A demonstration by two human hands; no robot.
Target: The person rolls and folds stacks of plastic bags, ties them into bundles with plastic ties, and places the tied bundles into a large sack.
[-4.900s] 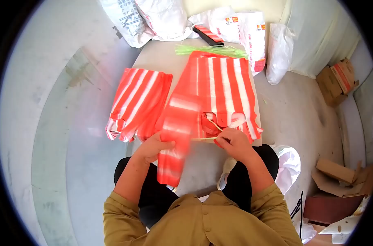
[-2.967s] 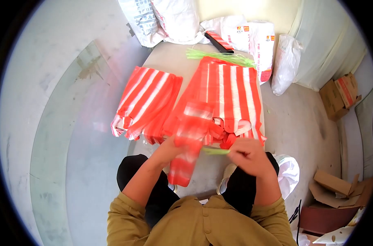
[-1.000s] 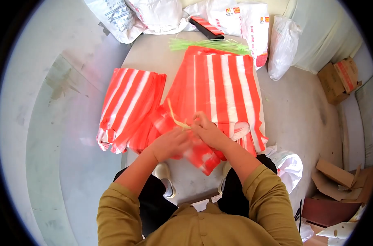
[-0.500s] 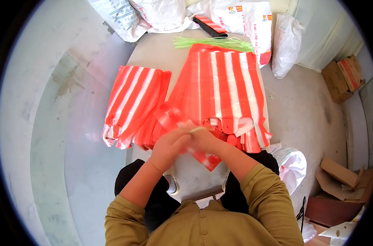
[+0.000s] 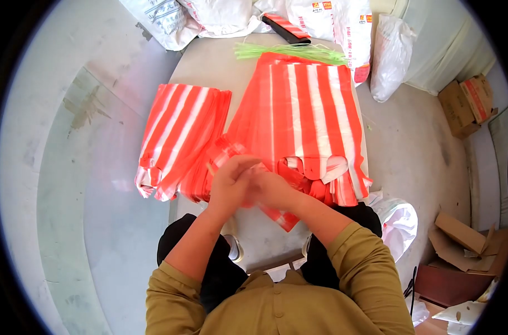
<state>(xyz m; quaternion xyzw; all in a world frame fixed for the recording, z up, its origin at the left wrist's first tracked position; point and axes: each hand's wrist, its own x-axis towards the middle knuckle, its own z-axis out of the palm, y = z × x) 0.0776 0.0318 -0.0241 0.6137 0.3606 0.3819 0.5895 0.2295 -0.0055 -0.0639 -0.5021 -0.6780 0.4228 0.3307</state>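
My left hand (image 5: 230, 181) and my right hand (image 5: 269, 188) meet over a bunched strip of red-and-white striped plastic bags (image 5: 230, 148). The strip shows above the hands, and its end (image 5: 283, 219) sticks out below them. Both hands have curled fingers. Blur and overlap hide what lies between the fingertips. A small pale sliver shows beside the left fingers. Right of the hands lies a large stack of striped bags (image 5: 309, 111), its cut handle ends toward me. To the left, a smaller folded stack of the same bags (image 5: 176, 131) rests at a slant.
Light green plastic strings (image 5: 290, 53) lie behind the large stack on the beige table (image 5: 209, 61). A black-and-red striped item (image 5: 287, 29) sits among white sacks (image 5: 220, 19) at the back. Cardboard boxes (image 5: 466, 106) stand on the right, and a white bag (image 5: 396, 223) is by my knee.
My left hand has moved a little up and left, its fingers now raised over the strip. A pale green loop seen between the hands earlier is hidden. The stacks stay put.
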